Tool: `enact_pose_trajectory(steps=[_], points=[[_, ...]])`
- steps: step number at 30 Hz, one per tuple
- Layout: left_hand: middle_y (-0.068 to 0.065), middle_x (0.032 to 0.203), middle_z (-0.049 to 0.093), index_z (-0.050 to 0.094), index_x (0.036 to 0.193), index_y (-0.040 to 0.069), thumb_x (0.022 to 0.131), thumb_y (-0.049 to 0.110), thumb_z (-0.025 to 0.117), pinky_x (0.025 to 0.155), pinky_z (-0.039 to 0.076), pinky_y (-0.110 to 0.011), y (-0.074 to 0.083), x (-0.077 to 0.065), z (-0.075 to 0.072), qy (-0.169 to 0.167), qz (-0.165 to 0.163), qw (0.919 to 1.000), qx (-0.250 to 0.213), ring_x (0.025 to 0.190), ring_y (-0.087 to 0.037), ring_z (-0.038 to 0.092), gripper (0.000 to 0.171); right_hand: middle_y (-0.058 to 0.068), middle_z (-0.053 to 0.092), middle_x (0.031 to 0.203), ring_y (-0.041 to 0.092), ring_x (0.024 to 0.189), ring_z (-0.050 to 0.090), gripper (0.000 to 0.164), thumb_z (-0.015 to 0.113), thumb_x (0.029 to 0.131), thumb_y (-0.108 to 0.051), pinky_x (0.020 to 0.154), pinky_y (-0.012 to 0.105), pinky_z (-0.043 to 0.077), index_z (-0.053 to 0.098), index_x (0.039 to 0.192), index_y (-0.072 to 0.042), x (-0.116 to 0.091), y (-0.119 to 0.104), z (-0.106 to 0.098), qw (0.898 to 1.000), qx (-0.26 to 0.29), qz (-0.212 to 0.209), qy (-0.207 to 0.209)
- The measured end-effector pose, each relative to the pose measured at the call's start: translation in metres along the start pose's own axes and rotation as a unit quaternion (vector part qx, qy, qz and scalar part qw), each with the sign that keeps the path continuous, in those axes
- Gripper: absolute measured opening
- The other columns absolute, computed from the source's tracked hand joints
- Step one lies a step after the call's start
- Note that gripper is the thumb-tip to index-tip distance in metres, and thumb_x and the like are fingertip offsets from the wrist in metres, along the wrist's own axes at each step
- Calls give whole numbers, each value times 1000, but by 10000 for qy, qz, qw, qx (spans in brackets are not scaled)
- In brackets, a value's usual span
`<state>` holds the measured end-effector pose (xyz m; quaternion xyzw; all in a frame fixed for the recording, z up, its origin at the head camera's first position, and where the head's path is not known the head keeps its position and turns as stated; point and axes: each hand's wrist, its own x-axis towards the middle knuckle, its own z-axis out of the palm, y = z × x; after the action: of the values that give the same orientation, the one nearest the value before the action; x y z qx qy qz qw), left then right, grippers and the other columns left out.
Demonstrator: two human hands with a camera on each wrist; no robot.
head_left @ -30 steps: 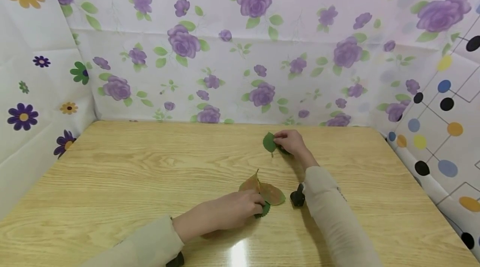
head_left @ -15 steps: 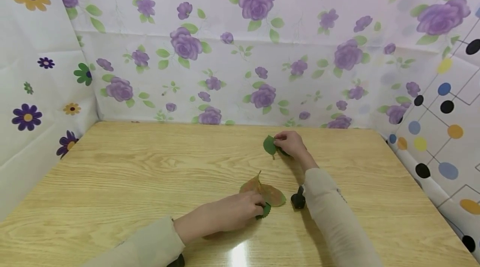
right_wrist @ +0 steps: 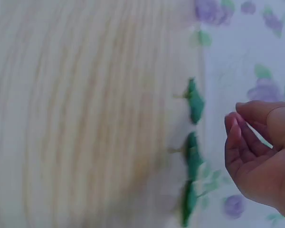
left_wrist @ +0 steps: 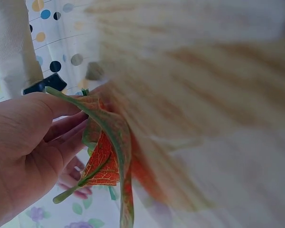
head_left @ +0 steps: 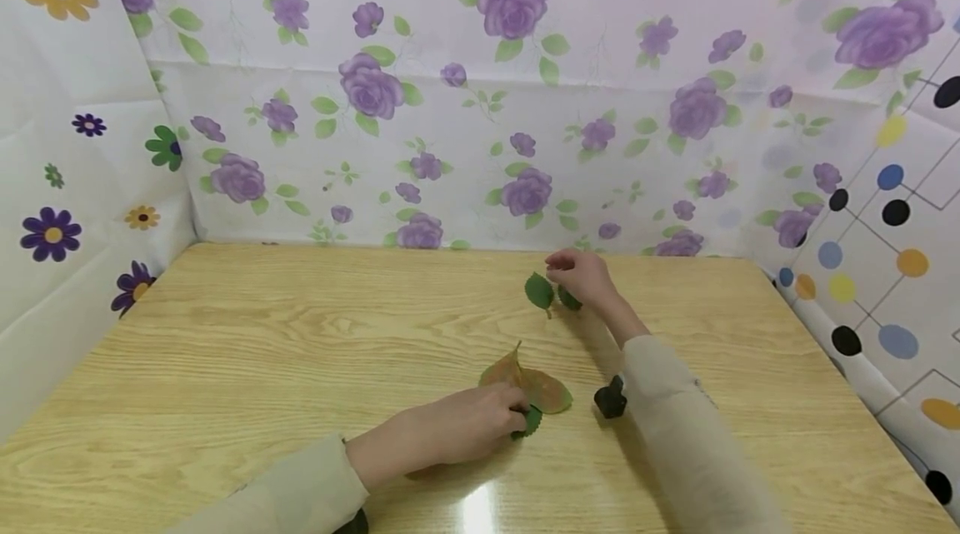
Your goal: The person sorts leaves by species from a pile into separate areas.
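My left hand point(head_left: 480, 424) holds a small bunch of leaves low over the front middle of the table. Two reddish-brown leaves point(head_left: 547, 391) fan out past its fingers, and a toothed green leaf point(head_left: 532, 420) pokes out beside the fingertips. Up close in the left wrist view, a red-veined leaf point(left_wrist: 102, 164) with its stalk shows at the fingers. Farther back, my right hand point(head_left: 588, 276) hovers with fingers loosely bent and nothing between them. Beneath it lie green leaves point(head_left: 538, 290); the right wrist view shows three in a row, the nearest leaf point(right_wrist: 188, 202) partly blurred.
The wood-grain table point(head_left: 300, 326) ends at a flowered cloth point(head_left: 450, 142) behind. Patterned cloths stand at left and right. A small black device point(head_left: 611, 397) sits at the right cuff, and another point(head_left: 354, 522) at the left cuff.
My right hand has let go of a green leaf and lifted slightly, uncovering more of the leaf beside it. The left hand stays in place with its bunch.
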<state>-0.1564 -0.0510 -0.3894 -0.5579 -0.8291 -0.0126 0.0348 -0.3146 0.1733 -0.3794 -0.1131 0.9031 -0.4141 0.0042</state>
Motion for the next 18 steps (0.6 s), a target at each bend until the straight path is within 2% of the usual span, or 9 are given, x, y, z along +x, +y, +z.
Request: enact_pose_trajectory(steps=[4,9,14,18], points=[[-4,114,63,74,105,8,86,10,73,90,41,-10,0,0,-1,-21,-14,9999,-99,104,-10,59,19,13,68,109,29,102,62,30,64,94,-14,88,42,52,64,119,3,-13,-12,-4,9975,-195,-577,-346],[-3,114,63,73,105,8,86,10,73,90,41,-9,-1,0,-2,-44,-52,9997,-241,104,-10,58,19,6,71,99,21,90,66,24,67,92,-12,76,34,55,69,111,1,-46,-19,-1,9840,-651,-1413,-867],[-2,111,63,74,103,9,89,10,71,87,42,-9,-1,2,-3,-74,-86,9994,-319,102,-9,57,14,-1,71,90,12,79,63,12,70,88,-5,66,25,52,73,99,-2,-81,-21,4,9693,-887,-1942,-1219],[-2,110,63,73,103,10,91,12,69,85,42,-10,-1,3,-4,-95,-89,9993,-364,101,-9,57,13,-2,69,89,9,77,61,9,71,87,-5,65,23,52,74,95,-6,-99,-19,6,9578,-904,-2200,-1614]])
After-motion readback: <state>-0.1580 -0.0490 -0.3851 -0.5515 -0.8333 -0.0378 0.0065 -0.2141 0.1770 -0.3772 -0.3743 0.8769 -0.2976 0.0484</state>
